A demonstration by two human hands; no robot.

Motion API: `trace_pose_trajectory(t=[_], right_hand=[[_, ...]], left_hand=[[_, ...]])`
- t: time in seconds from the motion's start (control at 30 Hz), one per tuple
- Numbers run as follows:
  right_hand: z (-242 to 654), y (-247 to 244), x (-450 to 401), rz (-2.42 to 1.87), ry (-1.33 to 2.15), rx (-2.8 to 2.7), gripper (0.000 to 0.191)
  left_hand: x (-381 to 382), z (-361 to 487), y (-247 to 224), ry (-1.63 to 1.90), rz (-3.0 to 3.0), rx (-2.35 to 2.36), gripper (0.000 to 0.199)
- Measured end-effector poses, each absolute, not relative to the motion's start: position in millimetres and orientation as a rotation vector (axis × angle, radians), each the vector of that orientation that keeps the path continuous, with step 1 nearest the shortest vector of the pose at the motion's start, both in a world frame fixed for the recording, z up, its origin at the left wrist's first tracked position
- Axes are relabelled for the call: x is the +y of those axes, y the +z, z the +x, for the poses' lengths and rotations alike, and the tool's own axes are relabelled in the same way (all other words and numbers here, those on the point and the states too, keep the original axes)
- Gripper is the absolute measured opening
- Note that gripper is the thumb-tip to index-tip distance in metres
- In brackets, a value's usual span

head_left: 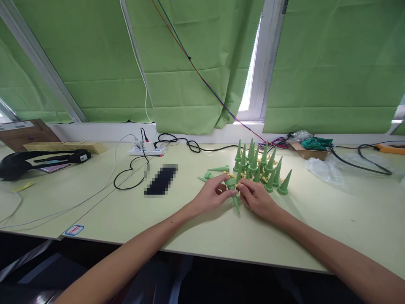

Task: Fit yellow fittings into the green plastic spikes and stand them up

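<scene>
My left hand [212,193] grips a green plastic watering spike [231,185] between thumb and fingers, its collar up and its tip slanting down toward the table. Right beside it, my right hand [255,197] is closed in a pinch at the spike's collar, on what looks like a small yellow piece [238,185] that the fingers partly cover. Just behind the hands, several green spikes [285,184] stand point up in a cluster, with small yellow pieces scattered among them. Two or more spikes [218,169] lie on their sides left of the cluster.
On the pale table [126,228], a dark pixelated rectangle [161,180] lies left of my hands. Behind it are a power strip [147,148] and black cables [194,147]. A small cardboard box [308,151] and clear plastic bag [325,171] are at right, black headgear-like straps [44,159] at far left.
</scene>
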State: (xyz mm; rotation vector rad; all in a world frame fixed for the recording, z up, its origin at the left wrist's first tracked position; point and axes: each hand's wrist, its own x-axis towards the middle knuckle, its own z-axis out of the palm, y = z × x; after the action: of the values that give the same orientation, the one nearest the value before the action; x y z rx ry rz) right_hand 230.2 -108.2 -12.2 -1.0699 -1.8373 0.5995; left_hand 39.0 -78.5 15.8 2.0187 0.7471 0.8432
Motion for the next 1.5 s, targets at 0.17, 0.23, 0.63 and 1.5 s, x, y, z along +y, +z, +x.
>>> trace_pose_trajectory(t=[0.17, 0.23, 0.63, 1.5], right_hand=[[229.4, -10.1, -109.0, -1.069, 0.605, -1.823, 0.045], [228.9, -8.9, -109.8, -1.068, 0.619, -1.813, 0.046], [227.4, -4.8, -114.2, -1.047, 0.747, -1.769, 0.054], [226.1, -7.8, -112.2, -1.038, 0.991, -1.657, 0.057]], left_hand=[[-78.9, 38.8, 15.7, 0.921, 2.13, 0.74, 0.026], [-77.6, 38.4, 13.8, 0.949, 2.187, 0.724, 0.024], [-75.6, 37.0, 10.0, 1.01, 2.45, 0.617, 0.019], [-79.1, 34.7, 6.2, 0.954, 2.405, 0.537, 0.024]])
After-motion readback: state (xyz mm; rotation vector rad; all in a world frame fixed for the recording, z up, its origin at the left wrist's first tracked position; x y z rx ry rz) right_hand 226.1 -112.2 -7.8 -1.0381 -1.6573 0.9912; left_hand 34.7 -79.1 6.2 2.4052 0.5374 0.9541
